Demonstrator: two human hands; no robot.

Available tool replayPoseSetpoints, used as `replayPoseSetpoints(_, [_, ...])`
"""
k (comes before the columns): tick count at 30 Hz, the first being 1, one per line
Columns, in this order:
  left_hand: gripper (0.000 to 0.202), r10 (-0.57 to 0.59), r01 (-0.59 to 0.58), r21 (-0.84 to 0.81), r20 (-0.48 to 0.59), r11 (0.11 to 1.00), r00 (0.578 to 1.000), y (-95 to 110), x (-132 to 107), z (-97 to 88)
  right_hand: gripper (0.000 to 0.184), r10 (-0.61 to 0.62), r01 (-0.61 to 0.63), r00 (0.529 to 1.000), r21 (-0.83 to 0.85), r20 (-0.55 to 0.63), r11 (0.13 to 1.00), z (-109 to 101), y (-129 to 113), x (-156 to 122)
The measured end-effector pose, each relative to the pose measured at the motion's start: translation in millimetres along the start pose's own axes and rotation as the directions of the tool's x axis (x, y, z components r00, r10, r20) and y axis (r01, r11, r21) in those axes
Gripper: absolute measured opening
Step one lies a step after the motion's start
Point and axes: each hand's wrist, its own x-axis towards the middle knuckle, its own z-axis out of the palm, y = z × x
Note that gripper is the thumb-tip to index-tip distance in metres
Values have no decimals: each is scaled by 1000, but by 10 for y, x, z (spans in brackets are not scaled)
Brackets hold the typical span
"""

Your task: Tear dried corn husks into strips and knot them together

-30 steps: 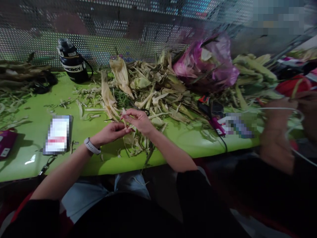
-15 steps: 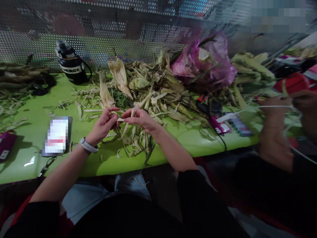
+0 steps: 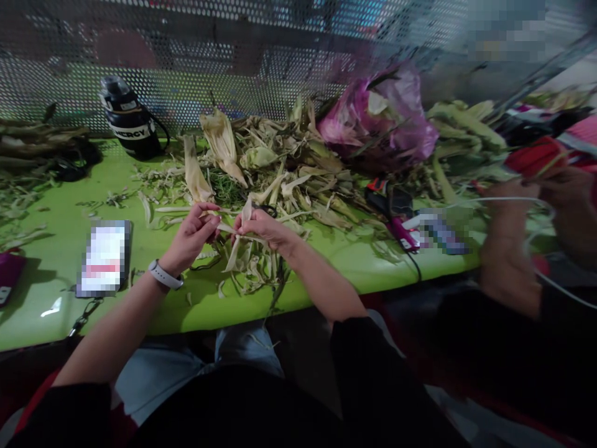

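Okay, head view: dark bottle [image 3: 133,124] label reads "NERGY". Nearer than the bottle and to its right, right hand [image 3: 261,229] pinches pale husk strips [image 3: 246,214]; left hand [image 3: 194,231] fingers narrow beside them, hold unclear.

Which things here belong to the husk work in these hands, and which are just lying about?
Likely part of the job: pale husk strip in the right hand; heaped husks behind; pink bag, perhaps.

Seemingly just lying about: phone at left; dark bottle; magenta device.
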Motion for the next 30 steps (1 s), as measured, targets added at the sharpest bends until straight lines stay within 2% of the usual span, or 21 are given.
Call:
replayPoseSetpoints(7, [24,45,-45,14,-4,999,999,21,7,-59,16,30,-29,999,59,-14,998,1,39,10])
replayPoseSetpoints(9, [22,31,-36,107,47,994,998,42,11,-102,17,26,-23,999,84,-43,996,1,31,6])
replayPoseSetpoints(13, [20,-86,13,338,201,941,976,96,4,-149,19,16,-1,990,111,-137,994,-9,7,1])
replayPoseSetpoints(15, [31,-95,10,384,204,923,974,104,-3,-140,17,-10,20,990,71,-142,997,-4,6,6])
replayPoseSetpoints(17, [32,-100,16,417,180,909,979,84,-7,-116,16,-26,30,995,34,-98,999,12,18,16])
replayPoseSetpoints(19, [30,-128,45,409,178,911,976,40,-7,-90,19,-40,41,998,23,-49,999,31,34,28])
replayPoseSetpoints(21, [36,-149,86,313,184,946,972,-11,-1,-70,26,-88,90,994,26,-63,996,38,39,33])
replayPoseSetpoints(23, [34,-131,91,246,152,965,980,-54,9,-62,32,-166,167,973,-6,-158,986,23,20,24])
replayPoseSetpoints(26, [39,-73,59,176,72,983,995,-89,25,-66,30,-288,237,922,-210,-260,948,-23,-43,-22])
replayPoseSetpoints(28, [50,-48,42,152,35,988,998,-94,27,-72,31,-302,217,930,-351,-210,911,-39,-81,-58])
replayPoseSetpoints(30, [51,-39,35,149,23,988,999,-86,18,-75,31,-283,209,950,-410,-130,888,-34,-98,-82])
